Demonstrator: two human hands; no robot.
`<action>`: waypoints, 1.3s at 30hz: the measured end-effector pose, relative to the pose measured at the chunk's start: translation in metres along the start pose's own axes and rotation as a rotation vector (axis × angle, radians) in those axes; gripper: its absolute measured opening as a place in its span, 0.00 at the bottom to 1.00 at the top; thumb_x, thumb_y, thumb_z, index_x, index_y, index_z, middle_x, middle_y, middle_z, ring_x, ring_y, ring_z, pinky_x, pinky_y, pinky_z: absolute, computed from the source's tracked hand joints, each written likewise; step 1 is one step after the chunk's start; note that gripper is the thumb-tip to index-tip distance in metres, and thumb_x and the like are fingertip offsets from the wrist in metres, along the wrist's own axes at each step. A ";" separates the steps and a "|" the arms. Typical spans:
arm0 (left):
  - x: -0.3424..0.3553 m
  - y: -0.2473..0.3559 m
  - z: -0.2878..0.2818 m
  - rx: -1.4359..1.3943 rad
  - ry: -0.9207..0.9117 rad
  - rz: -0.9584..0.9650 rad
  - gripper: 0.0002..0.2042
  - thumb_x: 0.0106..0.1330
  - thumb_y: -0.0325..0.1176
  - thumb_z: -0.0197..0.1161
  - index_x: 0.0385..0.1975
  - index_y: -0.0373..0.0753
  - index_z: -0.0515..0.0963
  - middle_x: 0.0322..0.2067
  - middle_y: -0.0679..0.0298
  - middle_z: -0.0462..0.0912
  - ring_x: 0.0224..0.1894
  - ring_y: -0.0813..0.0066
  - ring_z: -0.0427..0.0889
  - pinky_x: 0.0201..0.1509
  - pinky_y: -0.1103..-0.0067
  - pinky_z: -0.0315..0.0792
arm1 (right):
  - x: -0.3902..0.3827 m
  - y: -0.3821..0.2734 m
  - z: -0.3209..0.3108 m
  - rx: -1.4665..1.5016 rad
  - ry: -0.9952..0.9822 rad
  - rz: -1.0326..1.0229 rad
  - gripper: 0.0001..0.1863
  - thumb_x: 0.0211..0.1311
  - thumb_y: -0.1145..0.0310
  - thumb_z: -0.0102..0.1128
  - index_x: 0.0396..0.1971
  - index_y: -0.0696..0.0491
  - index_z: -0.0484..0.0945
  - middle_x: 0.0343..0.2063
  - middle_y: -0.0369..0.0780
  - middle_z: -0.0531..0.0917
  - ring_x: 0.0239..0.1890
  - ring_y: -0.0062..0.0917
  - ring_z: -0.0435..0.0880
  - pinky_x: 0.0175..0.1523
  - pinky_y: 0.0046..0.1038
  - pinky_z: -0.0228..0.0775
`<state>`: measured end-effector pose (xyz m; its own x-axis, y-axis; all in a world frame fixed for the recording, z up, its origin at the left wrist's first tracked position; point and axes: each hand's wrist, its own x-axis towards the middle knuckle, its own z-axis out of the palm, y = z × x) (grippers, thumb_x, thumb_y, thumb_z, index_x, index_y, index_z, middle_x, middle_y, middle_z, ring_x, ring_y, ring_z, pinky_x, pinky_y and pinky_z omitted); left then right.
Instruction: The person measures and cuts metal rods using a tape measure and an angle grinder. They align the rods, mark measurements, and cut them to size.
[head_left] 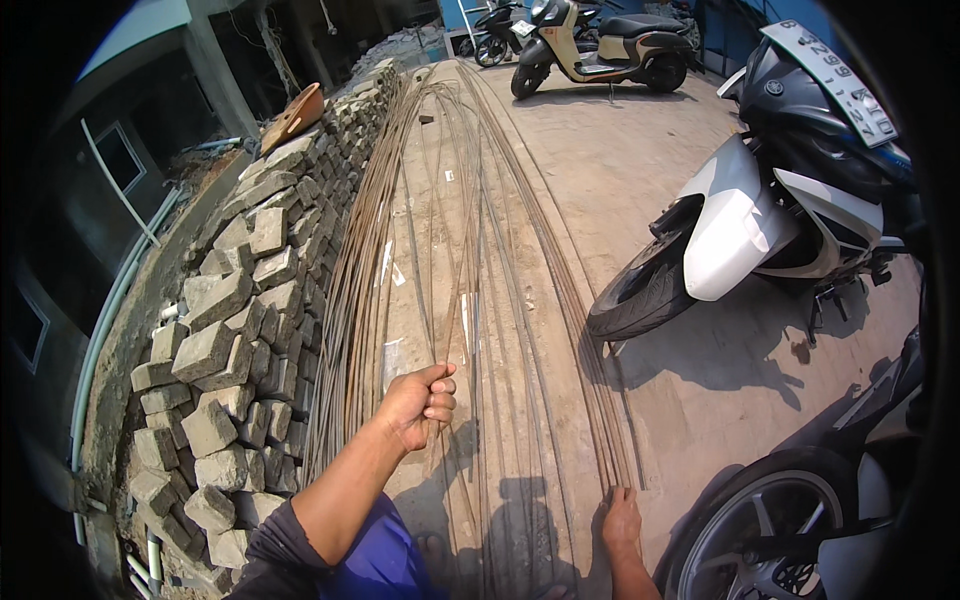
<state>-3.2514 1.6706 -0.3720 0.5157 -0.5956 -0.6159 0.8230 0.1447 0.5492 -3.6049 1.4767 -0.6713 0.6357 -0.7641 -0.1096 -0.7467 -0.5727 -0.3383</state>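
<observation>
Long thin steel bars (330, 350) run lengthwise along the paved ground, bunched at both sides with looser ones between. My left hand (420, 405) is closed in a fist around a thin bar, raised near the middle of the loose ones. Down at the lower right, my right hand (620, 515) has its fingers curled on the ends of the right-hand bundle (603, 430). My forearms come in from below.
Stacked concrete paving blocks (210, 430) line the left, with an orange-brown tray (295, 120) on top, beside pipes and an unfinished building (210, 75). Parked scooters stand at right: a white-fronted one (730, 230), a cream-and-black one (580, 55) behind, and a close wheel (750, 520).
</observation>
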 end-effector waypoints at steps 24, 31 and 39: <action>-0.044 0.042 -0.055 0.027 0.175 0.062 0.08 0.83 0.36 0.47 0.43 0.41 0.71 0.19 0.76 0.65 0.14 0.90 0.54 0.13 0.88 0.49 | -0.007 -0.054 0.012 0.601 -0.072 0.078 0.09 0.70 0.66 0.60 0.43 0.55 0.82 0.32 0.55 0.86 0.39 0.55 0.87 0.43 0.48 0.77; -0.045 0.034 -0.043 0.051 0.131 0.095 0.08 0.83 0.36 0.48 0.44 0.41 0.72 0.21 0.77 0.64 0.16 0.91 0.55 0.14 0.90 0.51 | 0.015 -0.007 -0.029 0.178 0.200 0.027 0.14 0.65 0.64 0.66 0.48 0.51 0.84 0.53 0.47 0.81 0.60 0.46 0.78 0.60 0.48 0.70; -0.036 0.027 -0.039 0.110 0.158 0.079 0.07 0.82 0.35 0.48 0.44 0.42 0.72 0.21 0.77 0.64 0.16 0.91 0.54 0.14 0.89 0.50 | 0.037 0.040 -0.019 0.113 0.126 0.201 0.17 0.65 0.66 0.66 0.50 0.57 0.80 0.54 0.51 0.78 0.59 0.48 0.77 0.61 0.47 0.70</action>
<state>-3.2390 1.7266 -0.3568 0.6158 -0.4530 -0.6447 0.7519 0.0935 0.6526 -3.6151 1.4195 -0.6712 0.4422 -0.8941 -0.0707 -0.8245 -0.3741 -0.4246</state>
